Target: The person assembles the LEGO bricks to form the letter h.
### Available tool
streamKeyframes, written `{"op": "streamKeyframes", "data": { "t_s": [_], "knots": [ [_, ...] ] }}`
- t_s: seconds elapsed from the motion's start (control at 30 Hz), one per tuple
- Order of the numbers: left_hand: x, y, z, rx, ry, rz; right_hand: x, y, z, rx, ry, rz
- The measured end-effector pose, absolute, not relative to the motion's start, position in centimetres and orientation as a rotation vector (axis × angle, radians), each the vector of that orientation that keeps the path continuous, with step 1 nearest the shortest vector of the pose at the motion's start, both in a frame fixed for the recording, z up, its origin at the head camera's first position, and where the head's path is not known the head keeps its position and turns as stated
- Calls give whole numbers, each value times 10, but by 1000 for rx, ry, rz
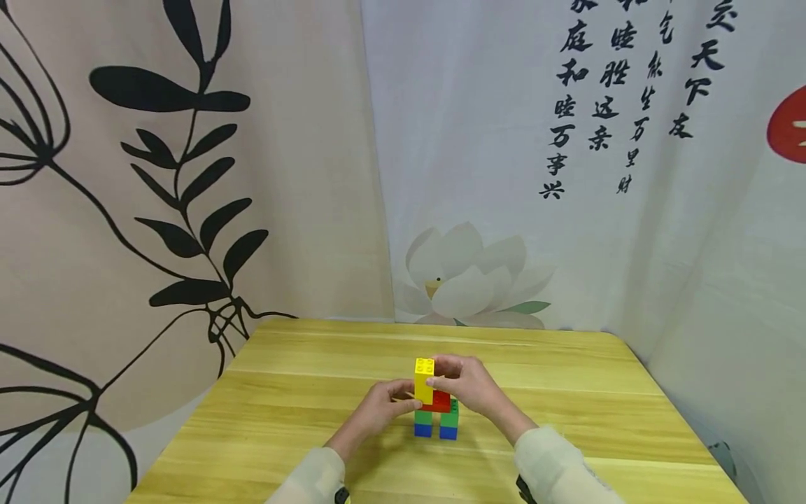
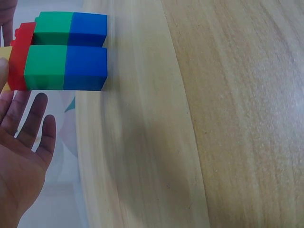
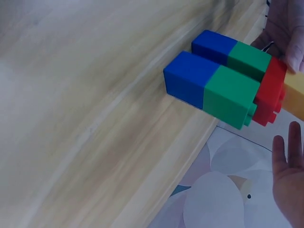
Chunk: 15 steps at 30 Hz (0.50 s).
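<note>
A small toy brick structure stands on the wooden table. Two legs, each with a blue brick (image 1: 448, 433) below a green brick (image 2: 46, 67), carry a red brick (image 3: 270, 88) across their tops. Upright on the red brick's left end is a tall yellow block (image 1: 423, 387); I cannot tell whether it is one brick or several. From the right, my right hand (image 1: 469, 381) pinches the yellow block, thumb on its front. My left hand (image 1: 380, 406) pinches the block's lower end where it meets the red brick; its other fingers are spread.
The wooden table (image 1: 302, 371) extends around the structure on all sides. Behind it hangs a pale curtain (image 1: 315, 175) printed with dark plants, a lotus and writing. The table's far edge runs close to this cloth.
</note>
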State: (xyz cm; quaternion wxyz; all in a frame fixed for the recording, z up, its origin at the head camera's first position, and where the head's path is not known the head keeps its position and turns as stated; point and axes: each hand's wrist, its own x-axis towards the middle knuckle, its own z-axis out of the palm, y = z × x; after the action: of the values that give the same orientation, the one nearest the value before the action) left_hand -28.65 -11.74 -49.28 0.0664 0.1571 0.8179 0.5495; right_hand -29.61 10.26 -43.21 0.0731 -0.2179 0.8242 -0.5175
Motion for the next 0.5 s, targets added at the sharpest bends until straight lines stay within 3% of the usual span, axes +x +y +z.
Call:
{"op": "streamKeyframes", "data": {
  "t_s": [0.5],
  "knots": [
    [-286,-118,-498,493,2493,1658,-291,106,-434,-584,2511,-1589]
  ]
}}
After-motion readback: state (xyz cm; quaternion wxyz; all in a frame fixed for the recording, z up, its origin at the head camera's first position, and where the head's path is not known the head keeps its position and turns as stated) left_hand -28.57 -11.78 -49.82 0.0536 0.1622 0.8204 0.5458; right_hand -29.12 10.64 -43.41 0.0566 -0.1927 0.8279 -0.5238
